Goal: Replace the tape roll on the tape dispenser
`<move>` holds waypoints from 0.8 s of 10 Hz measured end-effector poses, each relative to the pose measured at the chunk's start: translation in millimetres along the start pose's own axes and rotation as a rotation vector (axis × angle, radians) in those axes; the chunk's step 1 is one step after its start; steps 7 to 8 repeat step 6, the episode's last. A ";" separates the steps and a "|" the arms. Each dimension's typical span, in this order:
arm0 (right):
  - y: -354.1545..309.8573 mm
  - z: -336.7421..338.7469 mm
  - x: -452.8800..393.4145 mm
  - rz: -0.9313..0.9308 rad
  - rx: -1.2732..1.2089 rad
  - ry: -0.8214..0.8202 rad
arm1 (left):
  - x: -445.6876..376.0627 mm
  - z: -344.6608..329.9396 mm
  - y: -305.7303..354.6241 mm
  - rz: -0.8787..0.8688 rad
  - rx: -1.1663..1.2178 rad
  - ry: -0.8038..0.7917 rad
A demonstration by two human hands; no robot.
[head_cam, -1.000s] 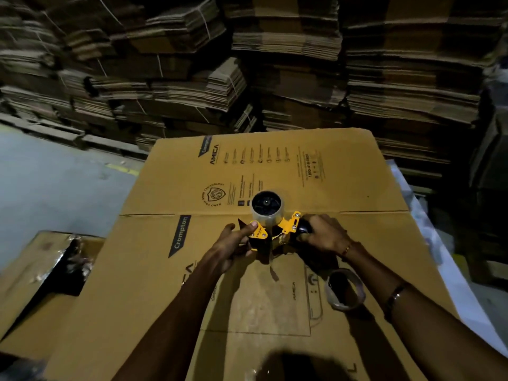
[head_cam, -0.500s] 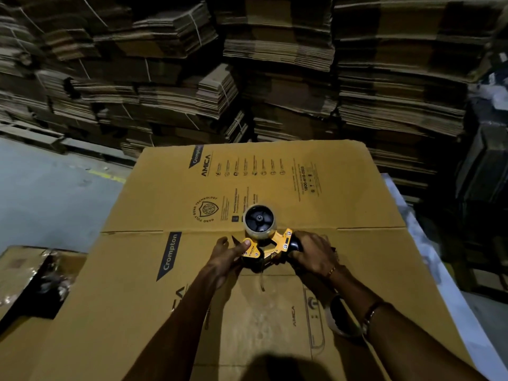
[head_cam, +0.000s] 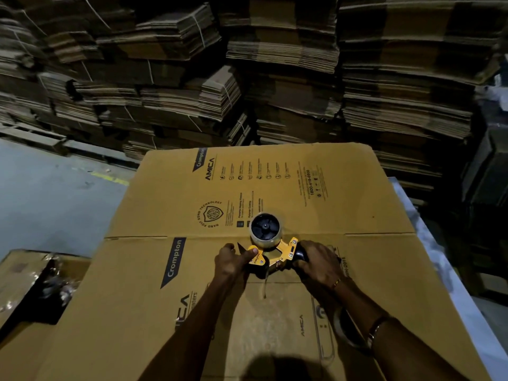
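Head view, looking down on a flattened cardboard box [head_cam: 275, 188] that serves as the work surface. A yellow tape dispenser [head_cam: 275, 253] stands near its middle, on the fold line. A tape roll [head_cam: 265, 229] sits on the dispenser's black hub, its open side facing the camera. The right hand [head_cam: 319, 264] is wrapped around the dispenser's black handle, which it mostly hides. The left hand [head_cam: 233, 261] grips the dispenser's front end, thumb pressed on the yellow plate; its other fingers curl out of sight beneath. A dark pointed part projects beside the thumb; what it is cannot be made out. A thin strip of tape hangs from under the dispenser toward the camera. A second, ring-shaped roll [head_cam: 343, 328] lies on the cardboard, largely covered by the right forearm. Bundled stacks of flat cardboard [head_cam: 275, 64] fill the dim background. At lower left, a torn box [head_cam: 35, 284] is cut off by the frame edge.
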State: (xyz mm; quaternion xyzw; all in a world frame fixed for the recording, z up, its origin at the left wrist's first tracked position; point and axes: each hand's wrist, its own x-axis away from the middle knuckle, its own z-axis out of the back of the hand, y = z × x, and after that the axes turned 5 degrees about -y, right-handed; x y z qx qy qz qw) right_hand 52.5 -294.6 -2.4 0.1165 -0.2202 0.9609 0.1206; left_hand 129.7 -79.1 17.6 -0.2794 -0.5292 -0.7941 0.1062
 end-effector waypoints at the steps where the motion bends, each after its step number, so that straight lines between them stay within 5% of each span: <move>1: -0.6 -0.1 -1.4 -0.007 0.049 -0.007 | 0.2 -1.0 -2.5 -0.013 -0.041 0.020; 8: -1.0 10.4 9.3 -0.061 0.040 -0.064 | 3.1 20.4 -19.5 -0.117 -0.184 0.092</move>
